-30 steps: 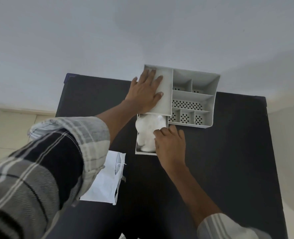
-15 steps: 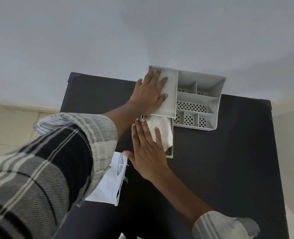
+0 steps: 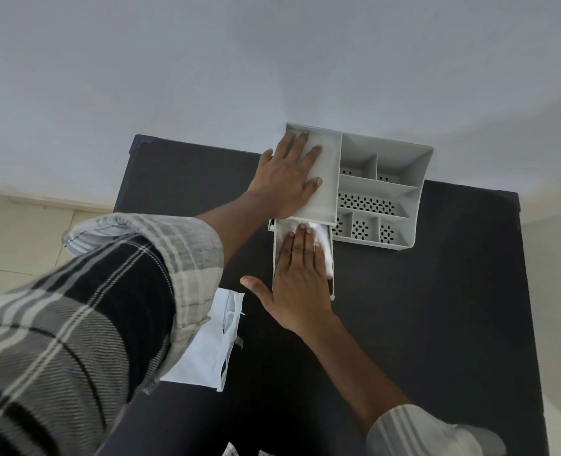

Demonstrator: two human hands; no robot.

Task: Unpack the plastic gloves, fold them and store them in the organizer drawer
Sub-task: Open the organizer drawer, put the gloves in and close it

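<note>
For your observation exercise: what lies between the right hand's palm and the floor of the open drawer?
In the head view, the folded white plastic gloves lie between the flat right hand and the drawer floor.

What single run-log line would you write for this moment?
left hand flat on organizer | right hand pressing gloves into open drawer | packaging on table

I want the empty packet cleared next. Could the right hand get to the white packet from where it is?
Probably yes. The right hand lies flat on the gloves in the drawer, holding nothing, and bare table separates its thumb from the white packet; only the left sleeve overlaps the packet's left side.
</note>
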